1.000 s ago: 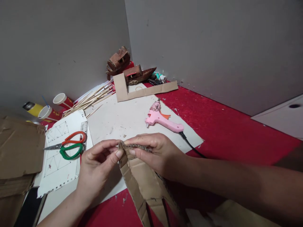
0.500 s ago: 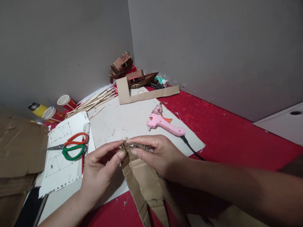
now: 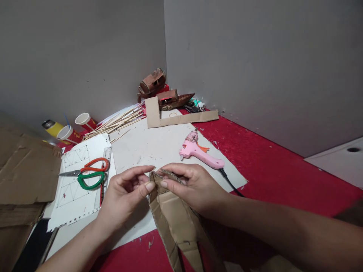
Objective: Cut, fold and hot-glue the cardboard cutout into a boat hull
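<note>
A folded cardboard piece [image 3: 176, 217] with raised sides and a pointed end tilts toward me at the bottom centre. My left hand [image 3: 129, 194] pinches its left corner, thumb inside the fold and forefinger raised along the outer edge. My right hand [image 3: 193, 185] is closed on the far right edge, its thumb pressing on the inner face and its fingers behind. The two thumbs are close together at the tip. Behind the right hand lies a pink glue gun [image 3: 200, 152] with an orange trigger. The fingers behind the cardboard are partly hidden.
Scissors [image 3: 92, 173] with orange and green handles lie on a drawn sheet [image 3: 75, 204] at left. Farther back are bamboo sticks [image 3: 119, 121], paper cups [image 3: 85, 120], a yellow bottle [image 3: 53, 128], an L-shaped cardboard strip [image 3: 187, 119] and brown model boats [image 3: 176, 100]. Stacked cardboard [image 3: 25, 170] stands far left.
The view has shifted slightly, so the table things sit a little lower and farther right. My left forefinger has lifted a bit from the cardboard tip; both hands keep hold.
</note>
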A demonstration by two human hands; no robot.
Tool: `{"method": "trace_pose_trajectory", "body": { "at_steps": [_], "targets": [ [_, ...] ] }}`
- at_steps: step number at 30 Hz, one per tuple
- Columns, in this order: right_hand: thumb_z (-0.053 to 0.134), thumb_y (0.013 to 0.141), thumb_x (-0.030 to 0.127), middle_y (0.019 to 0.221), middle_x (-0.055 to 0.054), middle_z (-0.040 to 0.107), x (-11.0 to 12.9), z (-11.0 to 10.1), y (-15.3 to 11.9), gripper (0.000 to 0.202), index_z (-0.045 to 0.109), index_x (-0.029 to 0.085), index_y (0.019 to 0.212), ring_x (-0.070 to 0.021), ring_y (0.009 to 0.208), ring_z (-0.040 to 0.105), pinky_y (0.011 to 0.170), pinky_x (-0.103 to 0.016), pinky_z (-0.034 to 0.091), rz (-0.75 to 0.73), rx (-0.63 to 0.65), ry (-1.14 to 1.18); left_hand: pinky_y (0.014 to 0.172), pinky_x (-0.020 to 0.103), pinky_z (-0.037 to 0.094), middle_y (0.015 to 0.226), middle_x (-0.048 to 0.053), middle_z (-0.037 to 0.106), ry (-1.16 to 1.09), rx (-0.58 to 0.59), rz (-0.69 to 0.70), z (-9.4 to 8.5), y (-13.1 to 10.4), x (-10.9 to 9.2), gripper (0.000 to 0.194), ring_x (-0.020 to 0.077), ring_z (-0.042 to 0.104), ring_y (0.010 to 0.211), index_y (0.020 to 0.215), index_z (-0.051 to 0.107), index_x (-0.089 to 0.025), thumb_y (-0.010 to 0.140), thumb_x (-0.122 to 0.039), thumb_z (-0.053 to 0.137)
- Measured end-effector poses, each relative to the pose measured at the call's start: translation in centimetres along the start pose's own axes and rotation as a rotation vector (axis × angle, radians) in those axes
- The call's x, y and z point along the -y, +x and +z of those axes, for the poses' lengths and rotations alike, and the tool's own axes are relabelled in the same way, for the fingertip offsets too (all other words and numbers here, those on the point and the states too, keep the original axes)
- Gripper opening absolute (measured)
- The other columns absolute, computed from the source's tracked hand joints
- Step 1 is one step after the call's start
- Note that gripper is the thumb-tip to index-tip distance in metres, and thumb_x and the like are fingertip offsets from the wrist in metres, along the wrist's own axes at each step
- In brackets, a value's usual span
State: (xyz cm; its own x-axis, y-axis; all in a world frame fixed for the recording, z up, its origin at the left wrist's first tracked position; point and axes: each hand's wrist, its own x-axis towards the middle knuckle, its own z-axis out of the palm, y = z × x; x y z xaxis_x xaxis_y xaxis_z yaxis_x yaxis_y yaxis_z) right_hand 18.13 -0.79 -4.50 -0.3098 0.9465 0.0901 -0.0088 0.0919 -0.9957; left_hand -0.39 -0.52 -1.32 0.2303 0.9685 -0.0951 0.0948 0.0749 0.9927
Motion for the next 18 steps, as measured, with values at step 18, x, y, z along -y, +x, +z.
{"method": "trace_pose_trajectory", "body": {
  "at_steps": [18],
  "targets": [
    [0.064, 0.083, 0.027, 0.072, 0.004, 0.057, -0.09, -0.19, 0.38, 0.013, 0.053, 0.020, 0.081, -0.0109, 0.066, 0.052, 0.059, -0.021, 0.037, 0.089, 0.011, 0.076, 0.073, 0.027, 0.054, 0.081, 0.005, 0.077, -0.070, 0.019, -0.069, -0.17, 0.82, 0.49, 0.017, 0.0156, 0.068, 0.075, 0.084, 0.078, -0.020, 0.068, -0.024, 0.083]
  ]
}}
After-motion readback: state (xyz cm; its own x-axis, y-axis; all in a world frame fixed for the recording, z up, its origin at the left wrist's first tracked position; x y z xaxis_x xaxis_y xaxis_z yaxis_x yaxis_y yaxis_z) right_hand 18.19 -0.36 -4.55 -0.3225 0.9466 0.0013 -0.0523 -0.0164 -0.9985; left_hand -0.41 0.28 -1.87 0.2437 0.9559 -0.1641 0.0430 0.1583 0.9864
